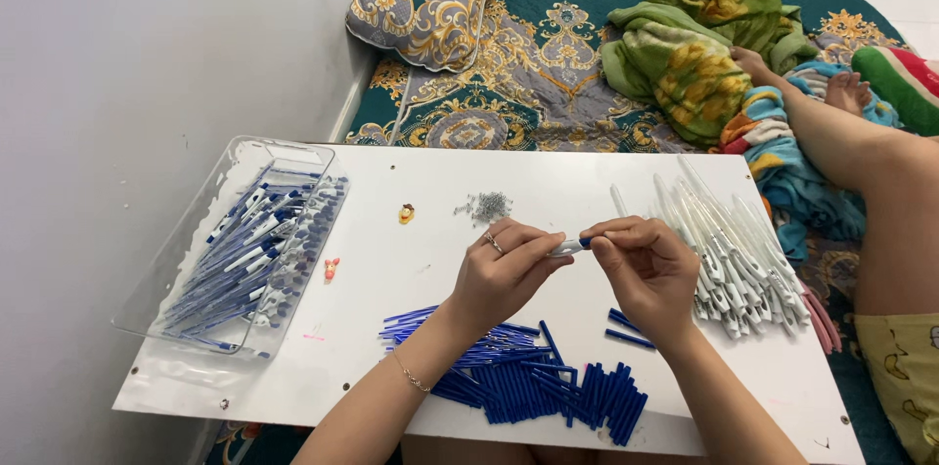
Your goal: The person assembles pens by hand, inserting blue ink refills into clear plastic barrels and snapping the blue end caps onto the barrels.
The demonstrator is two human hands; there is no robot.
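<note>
Inside clear tray (pixel 171 260), pens (pixel 245 255) (blue-white)

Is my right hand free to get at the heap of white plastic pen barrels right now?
Probably not yet: the right hand is pinching a white and blue pen part with the left hand. The heap of white plastic pen barrels lies just beside it, unobstructed.

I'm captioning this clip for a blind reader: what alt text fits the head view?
Two hands, left hand and right hand, hold a white pen barrel with a blue end between them over a white board. Around them lie loose blue pen parts, a pile of white barrels, and a clear tray of pens.
</note>
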